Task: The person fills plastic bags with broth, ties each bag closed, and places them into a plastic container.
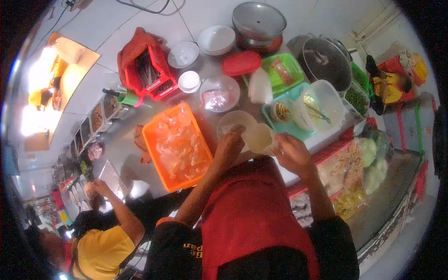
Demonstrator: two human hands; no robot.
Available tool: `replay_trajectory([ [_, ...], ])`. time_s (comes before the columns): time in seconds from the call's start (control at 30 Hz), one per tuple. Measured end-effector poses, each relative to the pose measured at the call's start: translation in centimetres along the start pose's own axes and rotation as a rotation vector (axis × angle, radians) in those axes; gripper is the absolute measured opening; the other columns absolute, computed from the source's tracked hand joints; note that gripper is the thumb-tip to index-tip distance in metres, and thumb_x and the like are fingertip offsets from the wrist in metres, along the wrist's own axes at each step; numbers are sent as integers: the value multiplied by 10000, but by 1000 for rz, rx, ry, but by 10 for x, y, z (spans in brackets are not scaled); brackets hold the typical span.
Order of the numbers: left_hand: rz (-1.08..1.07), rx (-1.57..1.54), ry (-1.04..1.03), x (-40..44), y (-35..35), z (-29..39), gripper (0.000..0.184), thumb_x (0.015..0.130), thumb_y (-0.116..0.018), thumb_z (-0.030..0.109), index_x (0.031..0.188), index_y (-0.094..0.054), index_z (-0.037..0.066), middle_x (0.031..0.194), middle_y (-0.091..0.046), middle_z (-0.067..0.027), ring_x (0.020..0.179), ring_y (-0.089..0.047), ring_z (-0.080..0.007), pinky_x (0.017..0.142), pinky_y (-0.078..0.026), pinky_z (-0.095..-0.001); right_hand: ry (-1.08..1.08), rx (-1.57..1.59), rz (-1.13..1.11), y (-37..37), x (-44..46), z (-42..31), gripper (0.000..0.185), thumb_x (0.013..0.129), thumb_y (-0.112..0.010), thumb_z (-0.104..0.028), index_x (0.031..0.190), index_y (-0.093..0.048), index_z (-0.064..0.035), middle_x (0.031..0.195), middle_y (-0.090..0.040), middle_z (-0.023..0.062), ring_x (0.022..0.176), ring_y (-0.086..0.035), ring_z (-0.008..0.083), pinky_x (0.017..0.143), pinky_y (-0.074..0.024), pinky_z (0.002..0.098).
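My left hand (231,143) is closed, fingers together, at the near side of a translucent round bowl (234,120). Whether it pinches the rim or something small, I cannot make out. In my right hand (293,153) is a pale translucent plastic cup (258,138), gripped at its right side. The cup is tilted with its mouth towards me and sits right beside the bowl. An orange tray (148,135) of clear plastic bags lies left of my left hand. To the right of the bowl stand a small tub of brown pieces (280,112) and a large translucent container (329,95).
Behind stand a red basket (156,77), white bowls (216,39), a green basket (296,70) and a lidded pot (326,63). A co-worker in a yellow shirt (105,249) works at the left. Bagged food (343,170) lies below right.
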State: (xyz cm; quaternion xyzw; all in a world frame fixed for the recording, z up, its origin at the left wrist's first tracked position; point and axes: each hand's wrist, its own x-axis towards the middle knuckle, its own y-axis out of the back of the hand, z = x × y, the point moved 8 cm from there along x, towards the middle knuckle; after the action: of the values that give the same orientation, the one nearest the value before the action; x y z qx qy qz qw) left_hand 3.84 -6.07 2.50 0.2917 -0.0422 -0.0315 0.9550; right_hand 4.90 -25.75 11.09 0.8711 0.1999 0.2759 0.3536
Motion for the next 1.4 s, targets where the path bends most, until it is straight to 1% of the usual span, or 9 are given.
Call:
replay_trajectory([
  [0.13,4,-12,58,5,18,25,421,776,-531,52,1191,-563,-15,1129,-588,-247,943,-605,-390,808,-486,-425,-181,-126,-276,-8,23,-6,314,798,-629,-177,1047,-556,1,969,-597,200,901,-585,379,819,-474,448],
  [0.23,-97,-100,306,8,17,22,408,777,-530,46,1177,-579,-15,1082,-604,-255,899,-621,-376,779,-491,-406,-225,-159,-337,-12,25,-4,291,798,-618,-178,1022,-551,-5,965,-589,206,916,-573,394,810,-468,462],
  [0.33,-84,-65,143,6,8,10,434,815,-592,33,1244,-521,37,1019,-610,-152,740,-570,-202,651,-490,-342,-217,-167,-342,-11,29,-7,284,798,-617,-175,1015,-549,-4,963,-586,208,920,-571,394,805,-466,462],
  [0.43,-3,-35,14,10,6,4,442,811,-597,37,1247,-519,30,978,-621,-140,728,-565,-194,637,-479,-341,-226,-175,-369,-13,30,-6,299,795,-615,-173,1033,-553,-3,967,-587,211,921,-573,395,811,-466,461],
  [0.53,-108,-148,302,10,12,13,411,778,-517,19,1183,-576,-9,1119,-604,-240,929,-623,-381,794,-493,-396,-216,-177,-369,-13,31,-7,317,792,-617,-173,1053,-558,-3,975,-590,211,929,-574,396,816,-464,461],
  [0.63,-11,-64,74,13,17,23,401,783,-504,13,1177,-575,-12,1110,-606,-244,948,-616,-399,806,-490,-405,-224,-201,-400,-12,34,-12,324,792,-615,-177,1064,-563,-7,993,-593,214,941,-575,397,824,-463,460],
  [1.23,-118,5,327,11,26,13,407,769,-489,11,1163,-589,2,947,-614,-280,848,-636,-375,731,-489,-431,-193,-211,-399,-19,48,-22,352,804,-606,-208,1106,-559,-34,1047,-596,195,979,-571,374,831,-444,465],
  [1.33,45,15,79,12,31,18,420,768,-495,16,1177,-590,22,909,-619,-273,808,-636,-379,703,-489,-435,-152,-198,-359,-22,48,-21,362,803,-610,-212,1115,-557,-37,1046,-597,193,979,-572,375,833,-443,468],
  [1.4,-31,49,199,12,24,4,427,764,-501,20,1181,-591,34,871,-618,-270,765,-628,-385,683,-484,-443,-187,-190,-410,-23,52,-23,373,803,-612,-219,1125,-554,-39,1047,-598,193,977,-571,379,837,-442,470],
])
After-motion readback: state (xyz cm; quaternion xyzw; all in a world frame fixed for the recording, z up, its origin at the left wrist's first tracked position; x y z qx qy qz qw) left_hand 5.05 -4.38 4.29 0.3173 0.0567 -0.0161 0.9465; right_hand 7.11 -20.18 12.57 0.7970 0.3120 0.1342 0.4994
